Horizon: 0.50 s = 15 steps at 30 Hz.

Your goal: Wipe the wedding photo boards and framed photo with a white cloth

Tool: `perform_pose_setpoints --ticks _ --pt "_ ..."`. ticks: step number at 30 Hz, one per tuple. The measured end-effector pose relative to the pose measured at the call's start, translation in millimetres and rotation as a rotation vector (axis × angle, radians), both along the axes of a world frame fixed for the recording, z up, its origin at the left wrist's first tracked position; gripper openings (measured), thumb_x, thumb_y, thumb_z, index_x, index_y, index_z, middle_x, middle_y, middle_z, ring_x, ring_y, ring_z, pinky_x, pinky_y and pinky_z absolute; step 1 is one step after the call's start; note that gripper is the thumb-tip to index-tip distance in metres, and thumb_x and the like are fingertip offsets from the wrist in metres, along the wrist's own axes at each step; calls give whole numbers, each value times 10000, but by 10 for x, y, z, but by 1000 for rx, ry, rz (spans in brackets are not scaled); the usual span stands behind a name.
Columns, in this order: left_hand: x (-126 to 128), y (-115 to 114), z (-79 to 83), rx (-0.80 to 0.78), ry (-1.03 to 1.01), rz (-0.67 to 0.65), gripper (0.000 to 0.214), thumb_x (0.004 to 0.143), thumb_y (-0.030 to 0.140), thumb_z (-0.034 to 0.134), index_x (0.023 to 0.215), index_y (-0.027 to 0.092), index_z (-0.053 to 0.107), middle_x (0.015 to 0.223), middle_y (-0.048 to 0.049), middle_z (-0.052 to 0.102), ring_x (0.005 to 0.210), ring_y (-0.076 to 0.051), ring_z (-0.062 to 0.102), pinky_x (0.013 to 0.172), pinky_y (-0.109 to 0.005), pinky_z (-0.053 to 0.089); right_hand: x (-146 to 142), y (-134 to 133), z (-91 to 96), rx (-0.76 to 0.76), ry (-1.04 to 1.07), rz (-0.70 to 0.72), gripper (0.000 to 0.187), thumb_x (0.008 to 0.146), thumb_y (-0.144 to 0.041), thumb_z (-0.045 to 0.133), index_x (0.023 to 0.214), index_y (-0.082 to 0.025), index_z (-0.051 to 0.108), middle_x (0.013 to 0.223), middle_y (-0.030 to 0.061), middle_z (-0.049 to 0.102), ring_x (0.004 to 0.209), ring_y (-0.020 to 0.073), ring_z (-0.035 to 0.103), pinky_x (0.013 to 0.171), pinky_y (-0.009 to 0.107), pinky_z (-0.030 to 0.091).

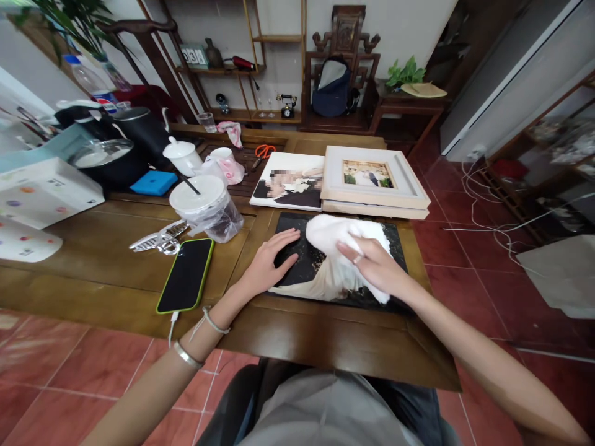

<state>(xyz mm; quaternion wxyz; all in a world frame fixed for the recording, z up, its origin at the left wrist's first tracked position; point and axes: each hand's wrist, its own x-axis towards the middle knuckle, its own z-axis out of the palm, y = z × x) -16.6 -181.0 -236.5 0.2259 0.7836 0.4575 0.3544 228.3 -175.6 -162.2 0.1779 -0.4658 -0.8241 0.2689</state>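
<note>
A dark photo print [302, 272] with a pale dress in it lies flat on the wooden table in front of me. My right hand [372, 263] grips a white cloth [328, 235] and presses it on the print, covering much of its upper right part. At the print's left edge rests my left hand [272, 260], its fingers stretched out and spread, touching the dark surface. Just behind the print are a white photo panel [288, 195] and a stack of pale wooden picture frames [376, 198]; the top one holds a small couple photo.
Left of my hands lie a green-cased phone [186, 275] on a cable, a silver hair clip [160, 238] and a lidded cup [204, 207] in a plastic bag. Farther back stand a white teapot [181, 155], orange-handled scissors [264, 152] and a black kettle [142, 133]. The table's right edge is close.
</note>
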Motion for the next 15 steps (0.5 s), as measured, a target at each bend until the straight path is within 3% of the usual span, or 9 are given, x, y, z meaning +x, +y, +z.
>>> perform_pose_setpoints --ticks 5,9,12,15 --pt "-1 9 -21 26 18 29 360 873 306 540 1218 208 568 1284 -94 586 1237 -245 500 1067 -459 376 -445 404 40 -10 90 85 426 956 -477 329 1077 -183 612 1165 92 652 1094 294 570 948 439 400" --pt "10 0 -1 20 47 57 326 870 313 543 1173 201 585 1209 -101 621 1160 -257 551 1002 -447 430 -741 496 64 16 41 191 421 973 -462 284 1144 -204 570 1261 85 599 1146 282 533 965 423 379" --pt "16 -9 19 10 51 54 292 874 309 536 1133 194 608 1165 -102 639 1119 -261 574 973 -437 448 -749 444 75 35 -19 204 370 974 -417 293 1086 -214 581 1219 78 623 1111 303 549 967 483 361" --pt "13 -14 25 12 25 29 310 878 298 534 1160 189 602 1222 -104 620 1181 -256 541 1031 -447 407 -545 335 53 47 -56 169 345 968 -367 295 1053 -197 582 1194 101 631 1098 337 551 972 556 330"
